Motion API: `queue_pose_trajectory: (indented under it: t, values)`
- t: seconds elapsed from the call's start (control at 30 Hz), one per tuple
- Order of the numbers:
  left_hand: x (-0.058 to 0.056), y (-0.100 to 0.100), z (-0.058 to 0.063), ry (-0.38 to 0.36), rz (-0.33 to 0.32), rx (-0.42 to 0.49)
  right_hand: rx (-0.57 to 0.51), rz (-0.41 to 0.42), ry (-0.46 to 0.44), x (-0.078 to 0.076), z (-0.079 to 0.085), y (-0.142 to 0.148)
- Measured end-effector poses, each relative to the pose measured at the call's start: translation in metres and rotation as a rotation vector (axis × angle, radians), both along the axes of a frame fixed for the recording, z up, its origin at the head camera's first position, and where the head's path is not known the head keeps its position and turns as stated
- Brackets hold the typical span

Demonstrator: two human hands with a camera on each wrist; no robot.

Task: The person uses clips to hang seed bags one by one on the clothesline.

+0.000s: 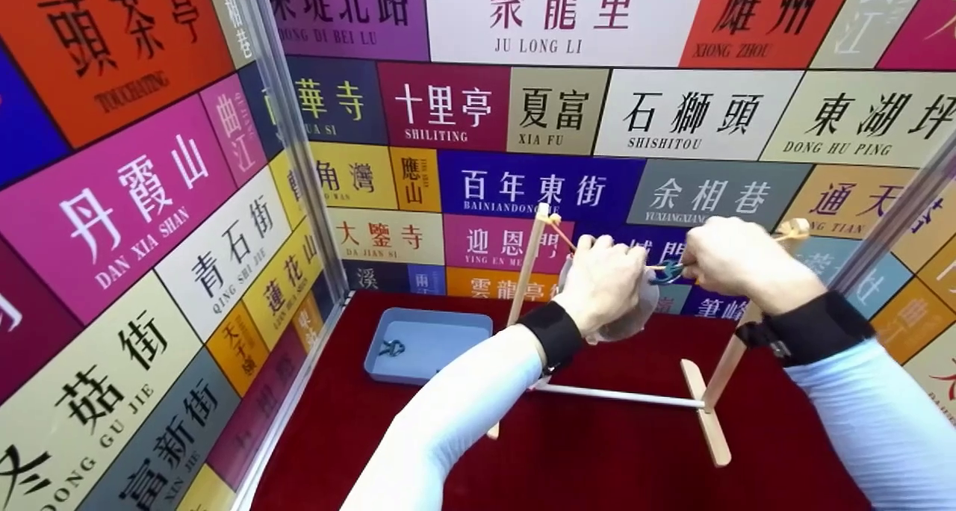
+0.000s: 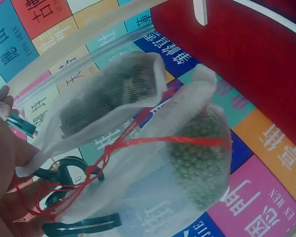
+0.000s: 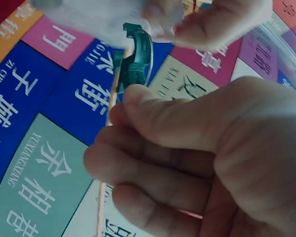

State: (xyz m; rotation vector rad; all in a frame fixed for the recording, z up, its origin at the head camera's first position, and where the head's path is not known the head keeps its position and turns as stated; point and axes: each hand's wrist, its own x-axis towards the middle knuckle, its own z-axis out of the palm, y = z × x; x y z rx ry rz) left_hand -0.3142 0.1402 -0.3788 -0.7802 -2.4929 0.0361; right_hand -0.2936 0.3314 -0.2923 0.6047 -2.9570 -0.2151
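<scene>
My left hand (image 1: 603, 281) grips the gathered tops of white mesh bags, hanging below it in front of the wooden stand (image 1: 524, 276). In the left wrist view one mesh bag (image 2: 200, 165) bulges with green round grains, and another mesh bag (image 2: 113, 98) holds something dark. A red string (image 2: 163, 140) runs across them, with dark green clips (image 2: 81, 224) beside it. My right hand (image 1: 728, 257) pinches the end of a green clip (image 3: 136, 61) with thumb and forefinger. That clip sits along a thin tan cord (image 3: 102, 202), close by the bags in my left hand.
Cord is tied at the tops of the stand's two posts, the right one with a wooden foot (image 1: 706, 414). A white crossbar (image 1: 620, 395) joins them low down. A blue-grey tray (image 1: 429, 324) with a green clip (image 1: 390, 348) lies left on the red cloth (image 1: 597, 459).
</scene>
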Motion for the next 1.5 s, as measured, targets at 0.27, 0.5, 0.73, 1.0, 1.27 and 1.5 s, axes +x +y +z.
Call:
queue_pose_trajectory:
  t: [0.27, 0.5, 0.73, 1.0, 1.27, 1.5]
  values:
    - [-0.004, 0.002, -0.001, -0.041, 0.027, 0.021, 0.013, 0.107, 0.125, -0.007, -0.021, -0.018]
    - [-0.003, -0.001, -0.005, -0.021, 0.035, 0.019, 0.030, 0.118, 0.127, -0.004, -0.030, -0.015]
    - [0.005, -0.017, -0.002, 0.060, -0.076, 0.111, -0.049, 0.117, 0.165, 0.003, -0.040, -0.010]
    - [0.018, -0.062, -0.015, 0.160, -0.289, 0.294, -0.122, 0.105, 0.250, 0.013, -0.057, -0.003]
    - [0.019, -0.117, -0.031, 0.126, -0.291, 0.451, -0.176, 0.004, 0.176, 0.020, -0.083, -0.002]
    - [0.011, -0.152, -0.039, 0.073, -0.203, 0.513, -0.222, -0.051, 0.068, 0.027, -0.102, -0.006]
